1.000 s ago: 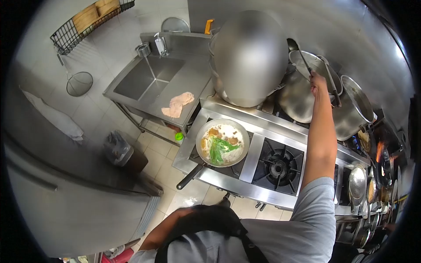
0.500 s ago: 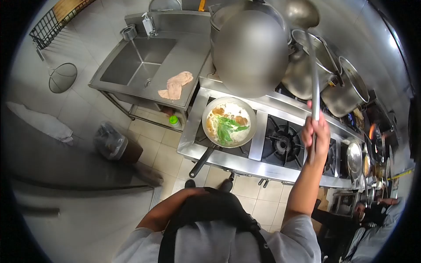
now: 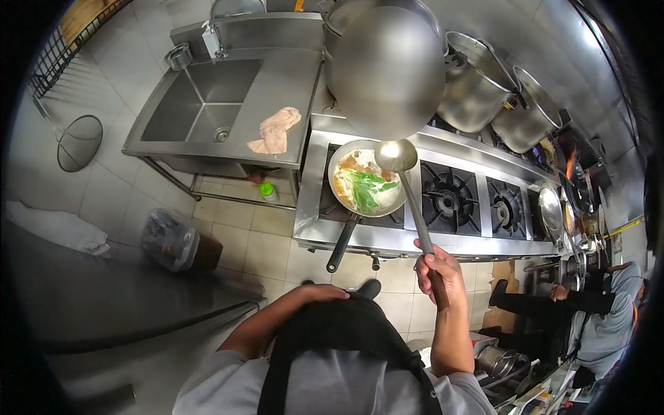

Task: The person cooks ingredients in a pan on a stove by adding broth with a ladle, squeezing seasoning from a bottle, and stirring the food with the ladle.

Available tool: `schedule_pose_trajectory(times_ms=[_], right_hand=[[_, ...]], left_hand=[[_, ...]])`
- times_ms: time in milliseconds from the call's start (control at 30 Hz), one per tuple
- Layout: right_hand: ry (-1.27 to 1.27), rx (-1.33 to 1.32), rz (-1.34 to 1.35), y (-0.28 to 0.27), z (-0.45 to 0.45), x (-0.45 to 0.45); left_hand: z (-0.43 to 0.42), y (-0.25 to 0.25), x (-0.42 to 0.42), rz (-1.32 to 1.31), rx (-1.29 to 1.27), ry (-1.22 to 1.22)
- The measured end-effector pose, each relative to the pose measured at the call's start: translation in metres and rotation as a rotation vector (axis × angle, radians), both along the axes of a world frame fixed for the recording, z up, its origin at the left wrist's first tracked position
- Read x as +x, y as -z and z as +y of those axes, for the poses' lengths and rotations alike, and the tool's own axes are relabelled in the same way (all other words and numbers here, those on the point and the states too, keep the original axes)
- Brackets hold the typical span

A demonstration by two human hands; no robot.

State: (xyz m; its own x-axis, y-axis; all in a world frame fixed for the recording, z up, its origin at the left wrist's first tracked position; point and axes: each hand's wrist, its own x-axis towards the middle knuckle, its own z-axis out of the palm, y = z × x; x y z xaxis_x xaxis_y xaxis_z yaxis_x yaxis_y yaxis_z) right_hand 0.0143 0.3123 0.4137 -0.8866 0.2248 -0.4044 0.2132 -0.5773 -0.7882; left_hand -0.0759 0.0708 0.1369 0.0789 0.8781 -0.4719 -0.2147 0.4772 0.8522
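My right hand (image 3: 443, 275) is closed around the handle of a long metal ladle (image 3: 417, 211). The ladle's round bowl hangs over the right rim of a frying pan (image 3: 339, 160); whether it touches the pan I cannot tell. In the pan lie green leaves (image 3: 370, 190) and a white liquid with orange-brown patches. The pan sits on the left burner, its black handle pointing toward me. My left hand (image 3: 324, 293) lies flat against my black apron (image 3: 321, 328), holding nothing visible.
Large metal pots (image 3: 474, 90) stand behind the stove (image 3: 477, 243). Two burners with black grates are right of the pan. A sink counter (image 3: 294, 76) with a pink cloth (image 3: 275, 130) stands left. At far right is another person (image 3: 605, 318), and a flame (image 3: 572, 164) burns.
My right hand has come down and toward me, bringing the ladle from above the back pots to the pan's right rim. My left hand shows more on the apron. The view has shifted.
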Motion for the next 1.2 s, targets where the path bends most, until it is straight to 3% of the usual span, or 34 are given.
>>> schedule_pose_trajectory(times_ms=[100,233,333,467,567,767,867,1200], right_hand=[[-0.033,0.014,-0.043,0.008,0.003,-0.014],[-0.057,0.004,-0.09,0.01,0.011,-0.037],[-0.068,0.02,-0.159,0.008,0.015,-0.052],[-0.085,-0.061,-0.165,0.018,0.024,-0.069],[-0.098,-0.078,-0.184,0.019,0.03,-0.079],[-0.129,-0.063,-0.169,0.02,0.044,-0.091],[-0.152,-0.055,-0.16,0.021,0.046,-0.094],[-0.188,-0.036,-0.157,0.022,0.049,-0.098]], left_hand=[[-0.017,-0.054,-0.01,-0.255,-0.029,-0.252],[-0.038,-0.079,-0.023,-0.08,-0.027,-0.583],[-0.042,-0.072,-0.02,0.233,0.009,-0.723],[-0.029,-0.068,-0.001,0.339,-0.076,-0.892],[-0.023,-0.048,0.007,0.312,0.052,-1.028],[-0.012,-0.06,0.013,0.551,-0.071,-1.102],[-0.009,-0.062,0.013,0.57,0.047,-1.138],[0.001,-0.061,0.018,0.58,-0.049,-1.164]])
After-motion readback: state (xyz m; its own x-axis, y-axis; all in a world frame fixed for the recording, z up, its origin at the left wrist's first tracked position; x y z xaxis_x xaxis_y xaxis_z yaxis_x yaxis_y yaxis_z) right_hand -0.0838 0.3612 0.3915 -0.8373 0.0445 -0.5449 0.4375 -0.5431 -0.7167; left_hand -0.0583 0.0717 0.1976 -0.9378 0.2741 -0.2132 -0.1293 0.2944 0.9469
